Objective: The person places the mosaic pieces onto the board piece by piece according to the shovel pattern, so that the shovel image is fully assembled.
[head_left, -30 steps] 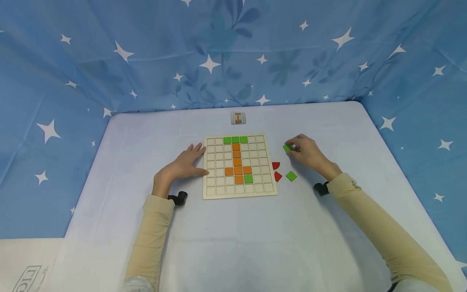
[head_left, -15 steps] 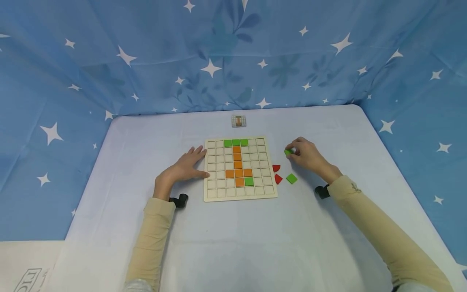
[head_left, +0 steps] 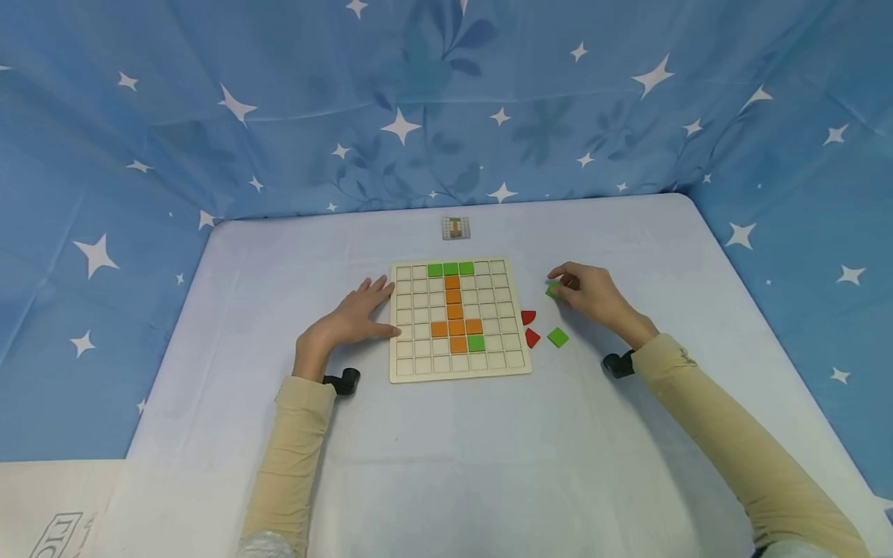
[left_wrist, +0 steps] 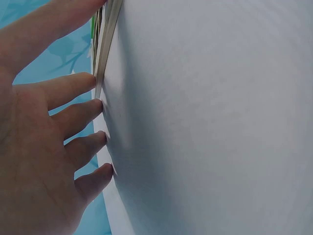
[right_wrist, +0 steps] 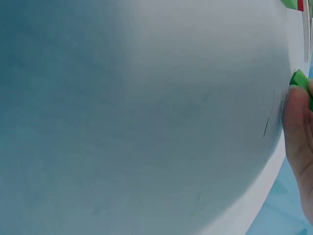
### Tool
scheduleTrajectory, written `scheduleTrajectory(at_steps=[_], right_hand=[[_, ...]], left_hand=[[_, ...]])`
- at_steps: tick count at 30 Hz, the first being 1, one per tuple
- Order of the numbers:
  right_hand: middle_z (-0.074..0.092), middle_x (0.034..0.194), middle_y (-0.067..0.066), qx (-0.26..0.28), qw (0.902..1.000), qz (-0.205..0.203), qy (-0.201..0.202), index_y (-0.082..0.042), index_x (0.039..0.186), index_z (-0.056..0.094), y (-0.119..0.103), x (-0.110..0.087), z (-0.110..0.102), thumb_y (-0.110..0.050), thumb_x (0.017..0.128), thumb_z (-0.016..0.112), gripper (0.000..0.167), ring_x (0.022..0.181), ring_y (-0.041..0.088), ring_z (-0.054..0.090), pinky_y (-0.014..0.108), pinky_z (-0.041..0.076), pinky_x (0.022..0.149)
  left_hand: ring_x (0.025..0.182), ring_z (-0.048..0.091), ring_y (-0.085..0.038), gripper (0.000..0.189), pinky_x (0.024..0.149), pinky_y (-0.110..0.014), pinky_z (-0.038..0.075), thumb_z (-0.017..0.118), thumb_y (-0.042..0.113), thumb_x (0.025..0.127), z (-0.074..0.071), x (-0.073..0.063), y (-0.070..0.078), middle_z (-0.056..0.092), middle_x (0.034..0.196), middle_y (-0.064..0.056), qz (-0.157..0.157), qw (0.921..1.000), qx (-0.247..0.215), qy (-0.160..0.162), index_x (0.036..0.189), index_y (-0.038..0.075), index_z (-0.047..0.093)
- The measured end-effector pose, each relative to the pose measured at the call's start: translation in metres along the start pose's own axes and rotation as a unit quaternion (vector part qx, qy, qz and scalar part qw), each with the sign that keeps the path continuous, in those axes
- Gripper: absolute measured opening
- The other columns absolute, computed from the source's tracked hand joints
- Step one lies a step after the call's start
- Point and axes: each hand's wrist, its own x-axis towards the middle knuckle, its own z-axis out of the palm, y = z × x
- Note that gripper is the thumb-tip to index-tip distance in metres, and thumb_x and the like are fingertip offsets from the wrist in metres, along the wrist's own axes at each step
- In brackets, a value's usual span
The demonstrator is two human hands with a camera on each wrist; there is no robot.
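Note:
My left hand lies with spread fingers along the left side of the pale square grid board. Its thumb and fingertips meet the board's edge, seen edge-on in the left wrist view. Orange square tiles form a column with a crossbar on the board. Green tiles line the top, and one more green tile sits lower right. Right of the board, my right hand holds a small green square tile between thumb and fingers, low over the table. The fingers partly hide that tile.
Beside the board's right edge lie two red rounded pieces, an upper red piece and a lower red piece, with a loose green tile next to them. A small pattern card lies behind the board. A blue star-printed curtain borders the table.
My right hand has shifted slightly with the green tile, turning it in the fingers. The index finger now stands further from the thumb. The left hand and the board's tiles stay the same.

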Motion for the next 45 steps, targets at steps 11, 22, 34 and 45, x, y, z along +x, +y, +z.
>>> scheduleTrajectory(at_steps=[11, 22, 34, 45], right_hand=[[0.075, 0.105, 0.016, 0.037, 0.999, 0.02, -0.015, -0.003, 0.122, 0.073, 0.0, -0.005, -0.001, -0.004, 0.099, 0.065, 0.024, 0.087, 0.026, 0.067, 0.026, 0.054, 0.072], [0.075, 0.111, 0.017, 0.123, 0.9881, 0.069, -0.061, -0.003, 0.132, 0.068, 0.003, -0.007, -0.002, -0.011, 0.097, 0.07, 0.036, 0.098, 0.024, 0.071, 0.018, 0.052, 0.076], [0.077, 0.114, 0.012, 0.199, 0.9724, 0.084, -0.088, -0.006, 0.135, 0.066, -0.009, -0.018, -0.005, -0.022, 0.098, 0.072, 0.041, 0.102, 0.01, 0.072, 0.016, 0.054, 0.087], [0.078, 0.112, 0.01, 0.247, 0.9579, 0.093, -0.113, -0.009, 0.132, 0.067, -0.023, -0.021, -0.001, -0.025, 0.094, 0.077, 0.043, 0.104, 0.011, 0.071, 0.034, 0.049, 0.104]], left_hand=[[0.16, -0.004, -0.04, 0.096, 0.13, -0.057, 0.001, 0.073, 0.037, 0.094, 0.001, 0.001, -0.001, 0.005, 0.173, -0.017, -0.001, 1.0, 0.005, -0.004, 0.165, 0.004, 0.018], [0.16, -0.003, -0.04, 0.096, 0.13, -0.058, 0.001, 0.073, 0.037, 0.094, 0.001, 0.002, -0.002, 0.006, 0.173, -0.018, 0.001, 1.0, 0.008, 0.003, 0.164, 0.003, 0.018], [0.16, -0.004, -0.038, 0.096, 0.13, -0.057, 0.001, 0.073, 0.038, 0.094, 0.003, 0.002, -0.003, 0.005, 0.174, -0.016, -0.003, 0.9999, 0.011, 0.003, 0.165, 0.005, 0.018], [0.16, -0.004, -0.039, 0.096, 0.13, -0.057, 0.001, 0.074, 0.037, 0.094, 0.002, 0.003, 0.0, 0.006, 0.173, -0.017, -0.002, 0.9999, 0.01, 0.005, 0.165, 0.004, 0.018]])
